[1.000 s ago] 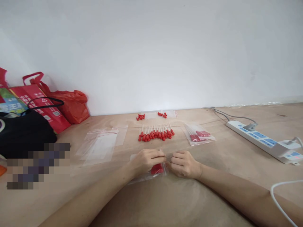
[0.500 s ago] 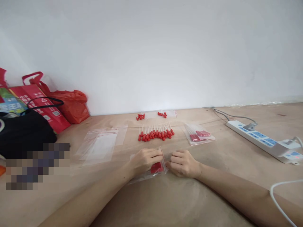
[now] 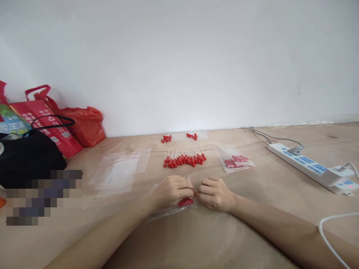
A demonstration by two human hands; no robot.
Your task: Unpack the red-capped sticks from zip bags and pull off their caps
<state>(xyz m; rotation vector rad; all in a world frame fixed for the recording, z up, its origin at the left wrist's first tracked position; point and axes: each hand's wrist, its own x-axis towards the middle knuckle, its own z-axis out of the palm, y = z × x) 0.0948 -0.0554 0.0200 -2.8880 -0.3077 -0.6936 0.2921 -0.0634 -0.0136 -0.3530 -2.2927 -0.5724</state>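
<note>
My left hand [image 3: 171, 191] and my right hand [image 3: 215, 193] meet over a small clear zip bag [image 3: 179, 206] with red-tipped sticks inside, lying on the wooden tabletop. Both hands have curled fingers pinching the bag's top edge between them. Beyond the hands lies a row of loose red-tipped sticks [image 3: 184, 158]. To its right rest two filled zip bags [image 3: 235, 160]. A few more red pieces [image 3: 179, 137] lie on clear bags near the wall.
Empty clear zip bags [image 3: 120, 171] lie to the left. Red shopping bags [image 3: 71, 125] and a black bag [image 3: 28, 157] stand at the far left. A white power strip [image 3: 311, 166] with cables sits at the right, and a white cable [image 3: 333, 233] loops near the right edge.
The hands have drawn slightly closer together on the bag's top edge; the bag has shifted a little under them. Nothing else moved.
</note>
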